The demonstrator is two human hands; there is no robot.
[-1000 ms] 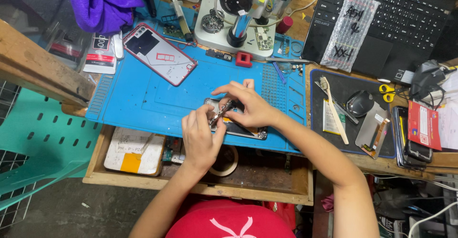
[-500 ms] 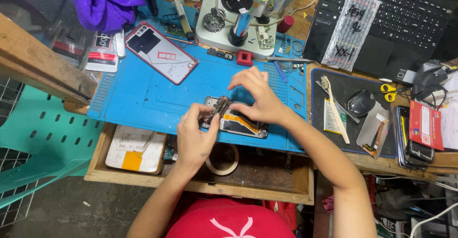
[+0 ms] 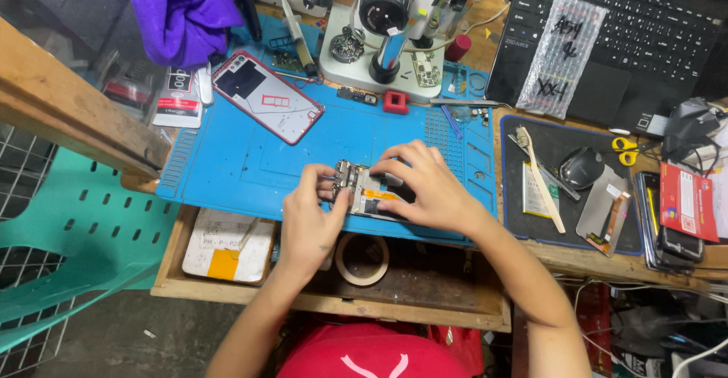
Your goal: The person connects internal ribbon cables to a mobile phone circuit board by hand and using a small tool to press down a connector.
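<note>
Both hands meet over one opened smartphone with its back cover off and circuit board bared (image 3: 364,191), which lies on the blue silicone repair mat (image 3: 250,162) at the near edge of the wooden bench (image 3: 83,120), just above an open drawer. The left hand (image 3: 309,219) has its fingers (image 3: 322,177) curled and pinched on the phone's left end, thumb below and forefinger above, gripping its edge. The right hand (image 3: 428,188) lies across the phone's right half, fingers (image 3: 390,167) bent and nearly together, tips pressing on the exposed inside; whether they hold a small tool or part is hard to tell, since the hand covers that spot. On the mat's far left lies one red-framed phone back shell (image 3: 265,97), well apart from the hands. One white stereo microscope with a black barrel (image 3: 387,14) stands at the mat's far edge, and one small red block (image 3: 395,102) sits just in front of its base. One purple cloth (image 3: 186,18) is bunched at the far left. One roll of tan tape (image 3: 362,258) rests in the drawer directly below the hands. To the right, one black laptop keyboard (image 3: 644,29) carries one clear bubble-wrap bag (image 3: 561,56), and one dark mat (image 3: 561,150) holds one pale toothbrush (image 3: 540,177).
</note>
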